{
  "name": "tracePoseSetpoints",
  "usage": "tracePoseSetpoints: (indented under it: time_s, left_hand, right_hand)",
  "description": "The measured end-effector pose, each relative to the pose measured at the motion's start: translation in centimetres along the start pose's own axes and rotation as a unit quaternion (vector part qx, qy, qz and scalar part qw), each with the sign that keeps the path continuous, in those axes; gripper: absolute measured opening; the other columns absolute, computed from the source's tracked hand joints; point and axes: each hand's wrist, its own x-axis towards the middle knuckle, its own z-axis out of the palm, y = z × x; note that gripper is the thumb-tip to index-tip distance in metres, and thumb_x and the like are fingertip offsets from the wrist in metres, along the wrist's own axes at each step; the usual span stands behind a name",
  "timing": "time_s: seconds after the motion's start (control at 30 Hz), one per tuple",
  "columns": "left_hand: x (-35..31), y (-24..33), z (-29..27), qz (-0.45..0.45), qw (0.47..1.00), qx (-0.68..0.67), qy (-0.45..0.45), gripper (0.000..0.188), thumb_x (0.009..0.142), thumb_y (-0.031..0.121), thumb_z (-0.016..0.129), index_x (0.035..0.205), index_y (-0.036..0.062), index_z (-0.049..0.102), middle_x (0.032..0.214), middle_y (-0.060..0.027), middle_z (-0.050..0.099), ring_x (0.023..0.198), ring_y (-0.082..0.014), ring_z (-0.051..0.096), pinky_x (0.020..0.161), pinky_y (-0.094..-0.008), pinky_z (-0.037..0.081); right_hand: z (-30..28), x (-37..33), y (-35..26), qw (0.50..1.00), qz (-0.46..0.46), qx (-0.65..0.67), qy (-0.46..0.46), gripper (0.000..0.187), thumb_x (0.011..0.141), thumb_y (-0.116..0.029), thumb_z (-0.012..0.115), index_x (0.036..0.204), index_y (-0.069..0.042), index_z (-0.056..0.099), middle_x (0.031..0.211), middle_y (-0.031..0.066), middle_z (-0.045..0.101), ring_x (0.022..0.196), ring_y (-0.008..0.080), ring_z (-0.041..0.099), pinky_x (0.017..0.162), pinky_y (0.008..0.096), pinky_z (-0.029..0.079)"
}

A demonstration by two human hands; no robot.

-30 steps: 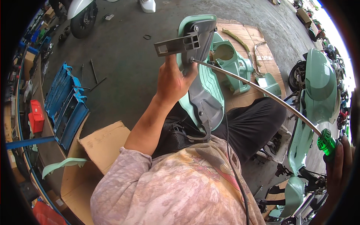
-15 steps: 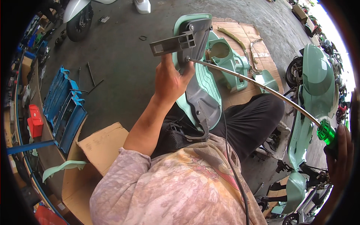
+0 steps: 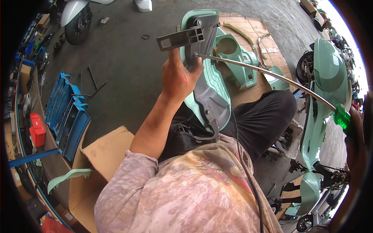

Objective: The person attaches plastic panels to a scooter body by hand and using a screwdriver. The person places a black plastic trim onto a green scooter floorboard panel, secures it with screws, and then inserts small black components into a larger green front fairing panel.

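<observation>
My left hand [image 3: 180, 79] is closed round a mint-green scooter body panel [image 3: 217, 85] with a grey plastic backing, which leans upright against my lap. Just above that hand, a dark grey bracket [image 3: 180, 39] with square openings juts out to the left. A long screwdriver [image 3: 264, 70] with a thin metal shaft and a translucent green handle slants across to the right. Its tip meets a screw point on the grey backing, close to my left thumb. At the right rim, my right hand [image 3: 355, 130] grips the handle; its fingers are dark and partly hidden.
Other mint-green panels [image 3: 237, 64] lie on flattened cardboard [image 3: 279, 54] ahead. A partly stripped scooter [image 3: 330, 73] stands at the right. Left are a blue rack [image 3: 72, 116], a red bin [image 3: 37, 130] and an open carton [image 3: 108, 151]. A black cable [image 3: 243, 163] runs down over my shirt.
The screwdriver handle has moved slightly up in the picture, and its shaft slants less steeply. Its tip stays at the same screw point. The whole view has shifted a little.
</observation>
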Motion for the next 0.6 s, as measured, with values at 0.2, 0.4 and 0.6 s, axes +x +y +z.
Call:
tracePoseSetpoints:
  time_s: [0.2, 0.4, 0.6]
  left_hand:
    - [-0.2, -0.7, -0.5, -0.016, 1.000, -0.009, -0.004, 0.067, 0.083, 0.024, 0.070, 0.133, -0.0048, 0.037, 0.115, -0.0261, 0.059, 0.100, -0.0419, 0.063, 0.082, -0.0437, 0.052]
    - [-0.2, -1.2, -0.4, -0.008, 1.000, -0.022, 0.004, 0.058, 0.083, 0.020, 0.069, 0.129, -0.0026, 0.041, 0.114, -0.0231, 0.060, 0.097, -0.0371, 0.065, 0.080, -0.0410, 0.053]
    - [0.1, -0.3, -0.3, -0.042, 0.999, -0.019, -0.003, 0.055, 0.081, 0.016, 0.070, 0.126, -0.0033, 0.044, 0.110, -0.0221, 0.061, 0.095, -0.0364, 0.065, 0.079, -0.0401, 0.053]
  right_hand:
    - [-1.0, 1.1, -1.2, 0.867, 0.317, 0.359, -0.133, 0.044, 0.094, -0.041, 0.057, 0.111, 0.000, 0.060, 0.082, 0.0080, 0.062, 0.058, 0.0099, 0.053, 0.048, 0.0217, 0.039]
    - [1.3, 0.8, -1.2, 0.984, 0.050, 0.170, 0.000, 0.041, 0.089, -0.033, 0.067, 0.116, -0.002, 0.060, 0.094, 0.0109, 0.064, 0.066, 0.0133, 0.059, 0.053, 0.0241, 0.046]
    - [-0.9, 2.5, -0.1, 0.793, 0.355, 0.428, -0.250, 0.053, 0.090, -0.040, 0.061, 0.118, 0.006, 0.057, 0.079, 0.0115, 0.067, 0.047, 0.0044, 0.044, 0.042, 0.0191, 0.031]
